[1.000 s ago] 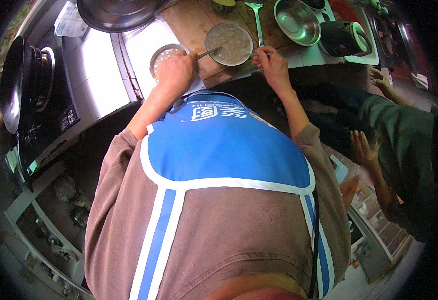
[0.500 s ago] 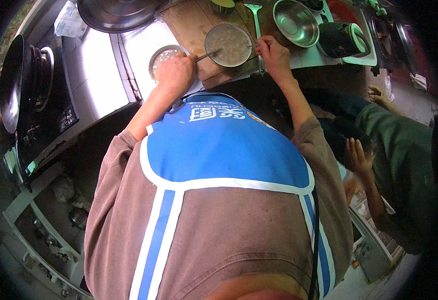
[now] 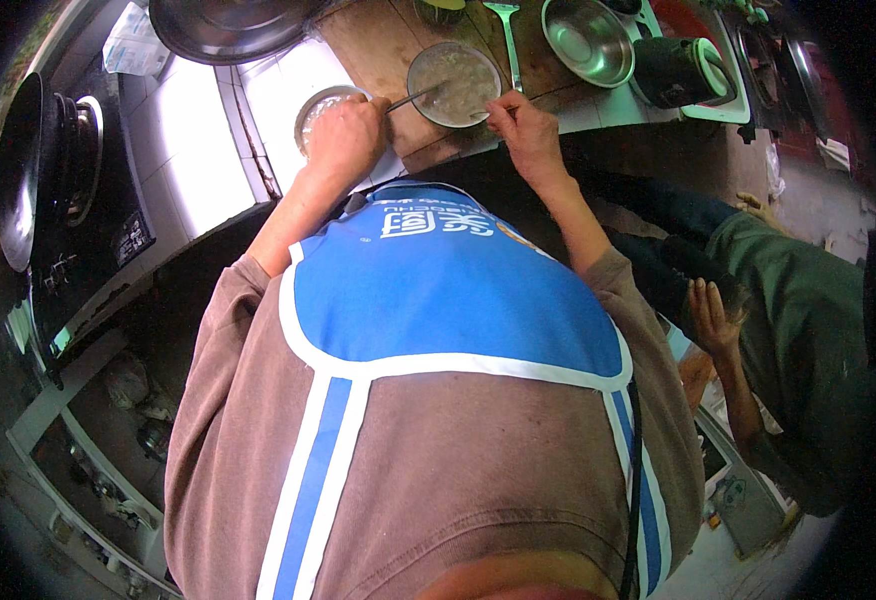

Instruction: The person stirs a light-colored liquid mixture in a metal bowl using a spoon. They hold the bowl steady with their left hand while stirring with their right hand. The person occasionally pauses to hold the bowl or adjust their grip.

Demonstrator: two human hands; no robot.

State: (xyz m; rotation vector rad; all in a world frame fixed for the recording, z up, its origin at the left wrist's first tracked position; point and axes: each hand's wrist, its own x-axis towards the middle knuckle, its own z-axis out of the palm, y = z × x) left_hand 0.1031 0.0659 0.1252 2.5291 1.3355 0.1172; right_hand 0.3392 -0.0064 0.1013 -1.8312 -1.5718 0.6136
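Observation:
My left hand (image 3: 348,135) is closed round a thin metal-handled utensil (image 3: 413,98). Its far end dips into a pale, lumpy, soupy mix in the right bowl (image 3: 411,80), so its kind is hidden. Under and behind that hand stands a second bowl (image 3: 305,118) with similar pale contents, partly covered by my fingers. At the right bowl's near right rim, my right hand (image 3: 530,132) is pinched closed. A small thin grey piece shows at its fingertips over the mix, too small to name.
Beyond the bowls lie a spatula (image 3: 509,45), a steel basin (image 3: 588,42) and a large dark pan (image 3: 233,30). A dark container (image 3: 666,72) stands at the right. Woks (image 3: 23,170) are at the left. Another person's hand (image 3: 715,320) is to my right.
My right hand has come left and slightly nearer, from the bowl's right side to its near right rim. The utensil in my left hand sits a little higher in the mix.

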